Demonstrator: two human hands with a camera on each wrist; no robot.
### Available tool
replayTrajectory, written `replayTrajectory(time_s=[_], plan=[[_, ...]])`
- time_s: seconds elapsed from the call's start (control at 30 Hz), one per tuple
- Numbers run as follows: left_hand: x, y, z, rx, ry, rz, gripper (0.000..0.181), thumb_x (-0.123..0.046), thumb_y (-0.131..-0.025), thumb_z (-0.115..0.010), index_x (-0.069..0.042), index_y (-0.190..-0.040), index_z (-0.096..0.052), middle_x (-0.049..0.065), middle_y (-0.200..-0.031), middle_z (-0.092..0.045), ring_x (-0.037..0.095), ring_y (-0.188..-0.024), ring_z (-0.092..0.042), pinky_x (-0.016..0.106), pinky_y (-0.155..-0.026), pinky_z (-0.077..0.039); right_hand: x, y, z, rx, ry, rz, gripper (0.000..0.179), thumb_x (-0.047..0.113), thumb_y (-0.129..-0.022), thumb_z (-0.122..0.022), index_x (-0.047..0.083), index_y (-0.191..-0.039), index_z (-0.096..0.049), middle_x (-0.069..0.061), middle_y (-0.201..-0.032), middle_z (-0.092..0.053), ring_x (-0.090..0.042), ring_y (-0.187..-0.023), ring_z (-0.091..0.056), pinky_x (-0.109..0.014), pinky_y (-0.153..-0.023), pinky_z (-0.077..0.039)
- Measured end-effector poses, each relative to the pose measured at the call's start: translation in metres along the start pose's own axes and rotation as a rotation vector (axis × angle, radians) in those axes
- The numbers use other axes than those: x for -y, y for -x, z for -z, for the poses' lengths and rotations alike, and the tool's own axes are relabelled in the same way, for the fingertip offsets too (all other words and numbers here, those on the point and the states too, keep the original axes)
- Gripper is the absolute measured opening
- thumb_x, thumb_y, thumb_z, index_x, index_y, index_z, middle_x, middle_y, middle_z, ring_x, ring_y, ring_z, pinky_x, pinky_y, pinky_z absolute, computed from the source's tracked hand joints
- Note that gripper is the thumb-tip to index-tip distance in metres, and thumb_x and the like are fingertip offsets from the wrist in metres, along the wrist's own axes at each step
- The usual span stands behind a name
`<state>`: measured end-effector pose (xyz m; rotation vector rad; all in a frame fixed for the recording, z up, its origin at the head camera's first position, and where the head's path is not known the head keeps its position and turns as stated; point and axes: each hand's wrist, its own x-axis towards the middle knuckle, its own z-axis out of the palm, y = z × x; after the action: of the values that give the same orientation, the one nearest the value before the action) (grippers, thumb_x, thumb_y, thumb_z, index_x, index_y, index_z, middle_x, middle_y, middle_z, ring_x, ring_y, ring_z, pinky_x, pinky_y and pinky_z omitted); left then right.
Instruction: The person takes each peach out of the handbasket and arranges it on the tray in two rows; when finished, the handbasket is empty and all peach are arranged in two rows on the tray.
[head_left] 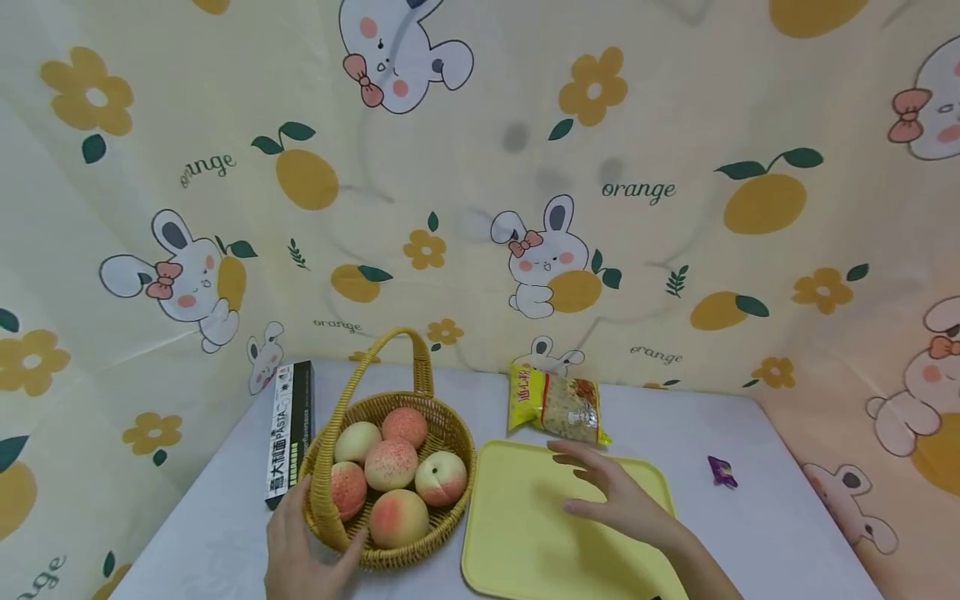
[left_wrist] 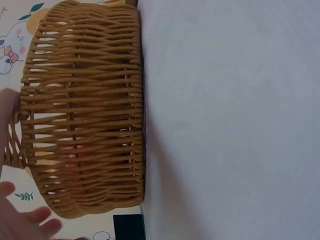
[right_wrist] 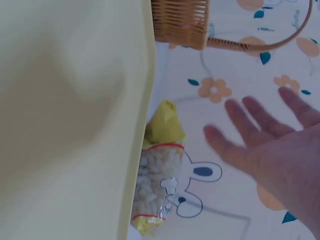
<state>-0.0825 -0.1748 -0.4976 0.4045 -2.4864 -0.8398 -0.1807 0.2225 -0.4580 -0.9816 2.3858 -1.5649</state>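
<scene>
A wicker basket [head_left: 408, 557] with an arched handle [head_left: 422, 371] stands on the white table, holding several peaches [head_left: 392, 464]. My left hand [head_left: 300, 554] is at the basket's near left side, thumb close to the rim. In the left wrist view its fingers [left_wrist: 37, 216] are spread beside the woven wall. Over the pale yellow tray [head_left: 517, 517], my right hand [head_left: 626, 500] hovers with fingers extended and nothing in it. The right wrist view shows those fingers [right_wrist: 245, 125] spread apart above the tray's level.
Behind the tray lies a yellow and clear packet [head_left: 573, 408] of pale pieces. A black and white pasta box [head_left: 288, 437] lies left of the basket. To the right is a small purple wrapped sweet [head_left: 722, 472]. A printed cloth [head_left: 465, 167] hangs around the table.
</scene>
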Motion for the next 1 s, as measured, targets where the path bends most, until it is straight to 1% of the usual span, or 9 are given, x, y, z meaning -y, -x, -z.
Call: replayTrajectory(time_s=[0.07,0.13,0.3,0.43,0.57,0.67,0.83,0.93,1.0], plan=[[0.003,-0.002,0.0,0.067,0.001,0.03,0.109,-0.042,-0.072,-0.088,-0.011,-0.155,-0.024,0.021,-0.15,-0.032,0.041,-0.135,-0.033,0.069,-0.098,-0.041,0.002,-0.002,-0.002,0.043,-0.082,0.036,0.065,0.003,-0.093,-0.067,0.009,-0.152,-0.039,-0.01,-0.15,-0.045,-0.036,-0.133,-0.046,-0.04,-0.107,-0.044],[0.005,-0.004,0.001,0.116,0.005,0.05,0.111,-0.049,-0.073,-0.085,-0.01,-0.156,-0.022,0.022,-0.153,-0.028,0.043,-0.137,-0.03,0.07,-0.102,-0.037,0.002,-0.004,-0.003,0.078,-0.147,0.07,0.067,-0.001,-0.093,-0.065,0.008,-0.153,-0.037,-0.012,-0.151,-0.043,-0.037,-0.133,-0.046,-0.038,-0.107,-0.045],[0.013,-0.009,0.001,0.23,0.003,0.08,0.119,-0.069,-0.073,-0.076,-0.009,-0.158,-0.018,0.023,-0.156,-0.019,0.046,-0.141,-0.023,0.071,-0.103,-0.034,0.0,-0.013,-0.005,0.126,-0.247,0.142,0.066,-0.009,-0.091,-0.063,0.0,-0.151,-0.036,-0.025,-0.148,-0.042,-0.043,-0.128,-0.049,-0.044,-0.104,-0.047],[0.021,-0.013,-0.001,0.306,0.018,0.061,0.122,-0.075,-0.073,-0.071,-0.012,-0.16,-0.012,0.021,-0.161,-0.009,0.048,-0.144,-0.018,0.074,-0.1,-0.034,-0.002,-0.021,-0.006,0.136,-0.294,0.155,0.062,-0.009,-0.091,-0.063,-0.008,-0.147,-0.037,-0.032,-0.144,-0.043,-0.045,-0.126,-0.05,-0.046,-0.104,-0.047],[0.029,-0.016,-0.007,0.301,0.072,-0.03,0.114,-0.067,-0.076,-0.074,-0.014,-0.16,-0.018,0.014,-0.165,-0.002,0.045,-0.146,-0.014,0.075,-0.098,-0.035,-0.003,-0.031,-0.006,0.148,-0.322,0.125,0.058,-0.007,-0.091,-0.064,-0.009,-0.144,-0.041,-0.031,-0.142,-0.045,-0.046,-0.126,-0.05,-0.045,-0.103,-0.047],[0.033,-0.016,-0.01,0.269,0.122,-0.094,0.107,-0.061,-0.078,-0.077,-0.019,-0.16,-0.023,0.01,-0.166,0.0,0.043,-0.147,-0.013,0.076,-0.097,-0.035,-0.002,-0.043,-0.007,0.161,-0.33,0.133,0.055,-0.006,-0.091,-0.066,-0.009,-0.142,-0.044,-0.033,-0.141,-0.046,-0.05,-0.126,-0.048,-0.048,-0.103,-0.047],[0.036,-0.015,-0.013,0.258,0.168,-0.101,0.105,-0.058,-0.078,-0.079,-0.028,-0.16,-0.022,0.006,-0.166,0.004,0.042,-0.148,-0.011,0.077,-0.097,-0.033,-0.001,-0.063,-0.012,0.175,-0.334,0.133,0.052,-0.005,-0.091,-0.067,-0.007,-0.14,-0.049,-0.03,-0.139,-0.05,-0.049,-0.126,-0.049,-0.053,-0.104,-0.045],[0.036,-0.014,-0.013,0.264,0.162,-0.089,0.104,-0.058,-0.077,-0.079,-0.026,-0.16,-0.024,0.006,-0.166,0.005,0.042,-0.148,-0.011,0.077,-0.096,-0.033,-0.001,-0.075,-0.018,0.193,-0.325,0.097,0.051,-0.002,-0.092,-0.067,-0.004,-0.14,-0.05,-0.027,-0.138,-0.052,-0.045,-0.126,-0.051,-0.053,-0.104,-0.044],[0.036,-0.014,-0.012,0.272,0.149,-0.079,0.104,-0.06,-0.077,-0.078,-0.024,-0.159,-0.025,0.007,-0.166,0.004,0.043,-0.148,-0.011,0.077,-0.096,-0.034,0.0,-0.084,-0.024,0.214,-0.318,0.083,0.051,0.0,-0.092,-0.068,-0.003,-0.14,-0.05,-0.029,-0.139,-0.051,-0.046,-0.126,-0.05,-0.054,-0.104,-0.044]])
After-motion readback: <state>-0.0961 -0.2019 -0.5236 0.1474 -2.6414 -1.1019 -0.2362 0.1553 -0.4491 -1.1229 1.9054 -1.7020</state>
